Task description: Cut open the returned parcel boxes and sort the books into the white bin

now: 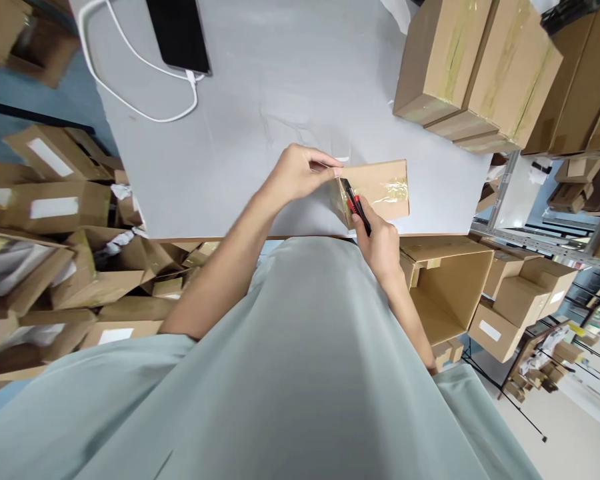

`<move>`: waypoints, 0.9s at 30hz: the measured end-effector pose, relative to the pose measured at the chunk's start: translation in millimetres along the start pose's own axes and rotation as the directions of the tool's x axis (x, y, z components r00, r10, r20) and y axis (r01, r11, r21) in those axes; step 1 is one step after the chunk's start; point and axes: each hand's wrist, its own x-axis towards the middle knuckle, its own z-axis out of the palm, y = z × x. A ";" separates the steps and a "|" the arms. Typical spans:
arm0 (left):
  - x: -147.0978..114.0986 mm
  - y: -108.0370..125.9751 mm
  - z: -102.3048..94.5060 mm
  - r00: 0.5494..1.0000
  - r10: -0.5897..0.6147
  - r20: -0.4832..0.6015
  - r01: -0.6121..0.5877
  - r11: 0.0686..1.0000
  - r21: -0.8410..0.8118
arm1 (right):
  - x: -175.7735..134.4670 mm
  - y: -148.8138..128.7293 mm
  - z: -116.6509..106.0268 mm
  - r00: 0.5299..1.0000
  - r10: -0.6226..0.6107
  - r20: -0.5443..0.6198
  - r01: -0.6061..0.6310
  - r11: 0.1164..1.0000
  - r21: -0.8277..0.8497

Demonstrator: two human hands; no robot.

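Observation:
A small brown cardboard box (375, 177) lies near the front edge of the grey table, with shiny clear tape on its top and left end. My left hand (303, 175) is closed, thumb and fingers pinched at the box's upper left corner. Whether a bit of tape is also between the fingertips is too small to tell. Wrapped in my right hand (379, 241) is a black and red utility knife (356, 205). Its tip points up and left at the box's taped left end, close to my left fingertips.
A black phone (180, 33) with a white cable (135, 112) lies at the table's far left. Taped cartons (473, 73) stand at the far right. Opened boxes (65, 207) pile up left of the table, and a large open carton (450, 287) sits below its right front edge.

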 end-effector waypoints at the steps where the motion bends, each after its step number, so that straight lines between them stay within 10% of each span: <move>1: -0.4 1.1 0.3 1.000 -0.004 -0.002 0.004 1.000 0.000 | -0.8 -3.3 -1.1 1.000 0.011 0.004 -0.010 1.000 -0.025; 27: 1.9 -7.3 12.8 0.987 -0.013 -0.157 0.021 0.999 0.049 | 8.0 -71.6 -23.1 0.959 0.212 0.188 -0.080 0.838 -0.539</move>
